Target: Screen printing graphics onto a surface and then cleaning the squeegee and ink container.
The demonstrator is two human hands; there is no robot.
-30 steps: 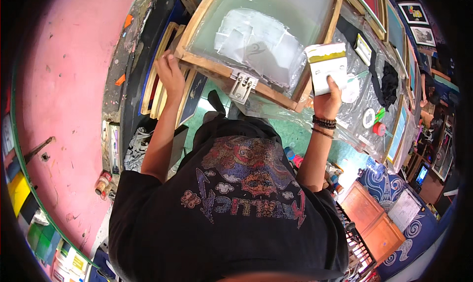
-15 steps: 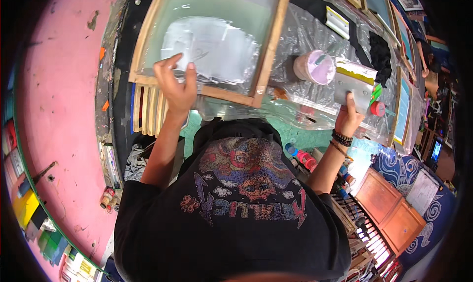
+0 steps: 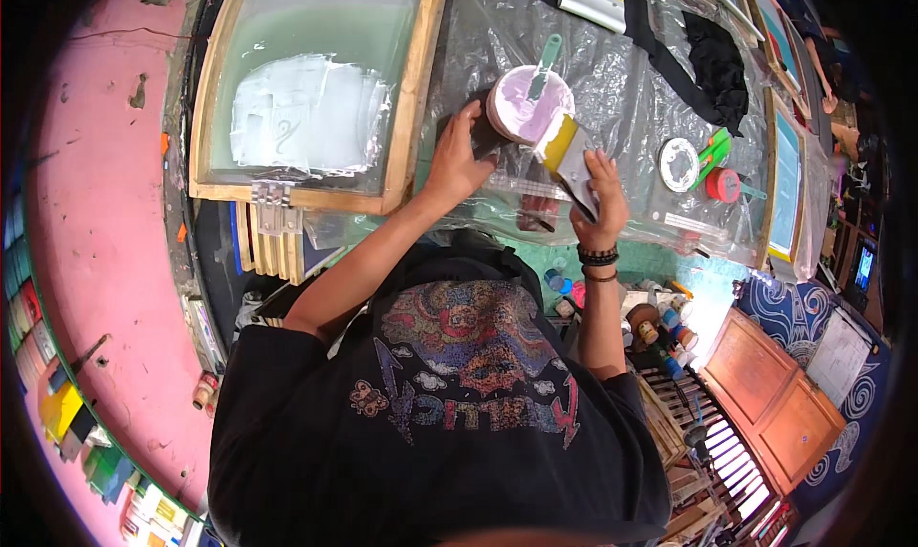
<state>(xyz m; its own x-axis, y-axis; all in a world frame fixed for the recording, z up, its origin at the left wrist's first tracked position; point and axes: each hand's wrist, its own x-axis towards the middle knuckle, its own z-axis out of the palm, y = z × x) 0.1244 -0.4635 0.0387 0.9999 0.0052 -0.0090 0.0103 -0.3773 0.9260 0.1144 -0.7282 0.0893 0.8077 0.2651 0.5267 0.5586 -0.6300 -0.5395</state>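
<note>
My right hand (image 3: 602,198) grips a wide grey squeegee (image 3: 574,169) with a yellow blade. Its white-smeared edge is tilted against the near right rim of a tub of pale ink (image 3: 506,131), where a green spatula (image 3: 546,61) stands. Beside the tub's left side is my left hand (image 3: 454,164), fingers and thumb apart; whether it touches the tub I cannot make out. To the left lies a wooden-framed printing screen (image 3: 409,107), with a patch of white ink (image 3: 306,117) spread on its mesh. A metal hinge clamp (image 3: 273,205) sits at the screen's near edge.
Clear plastic sheeting covers the table (image 3: 631,98). On it lie a white squeegee (image 3: 593,4), black cloth (image 3: 715,69), a white ring-shaped lid (image 3: 680,164), a green tool (image 3: 712,153) and a red roll (image 3: 724,185). More framed screens (image 3: 785,198) stand at the right.
My left hand has left the screen and moved right to the tub. My right hand has brought the squeegee left and tilted it onto the tub's rim. The view has shifted right.
</note>
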